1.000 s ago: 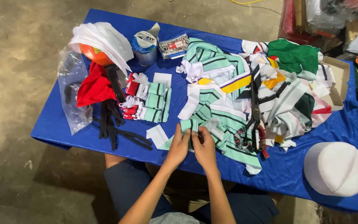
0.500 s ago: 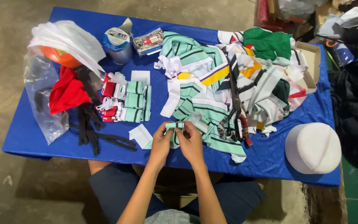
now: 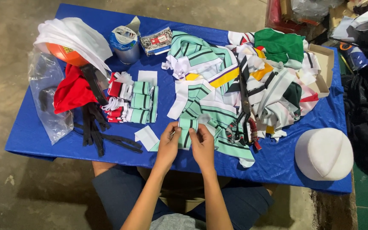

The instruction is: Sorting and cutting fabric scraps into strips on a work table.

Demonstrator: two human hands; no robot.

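My left hand [image 3: 168, 145] and my right hand [image 3: 202, 145] pinch a small mint-green striped fabric strip [image 3: 187, 130] between them, just above the near edge of the blue table [image 3: 277, 164]. To their left lies a neat stack of folded green and red strips [image 3: 133, 102] and a loose white fabric piece [image 3: 146, 137]. Right behind my hands spreads a heap of striped fabric scraps [image 3: 235, 85] in green, white, yellow and black, with large scissors [image 3: 243, 106] lying on it.
A white cap [image 3: 323, 153] rests at the table's right front. Black straps [image 3: 94, 127], red cloth [image 3: 71, 91], a clear plastic bag [image 3: 47, 98] and an orange ball under white cloth [image 3: 71, 42] sit left. A tape roll [image 3: 125, 40] and small box [image 3: 156, 40] stand at the back.
My hands stay near the front edge working the green strip, lifting and folding it slightly. The camera view has shifted, so the table appears moved to the right.
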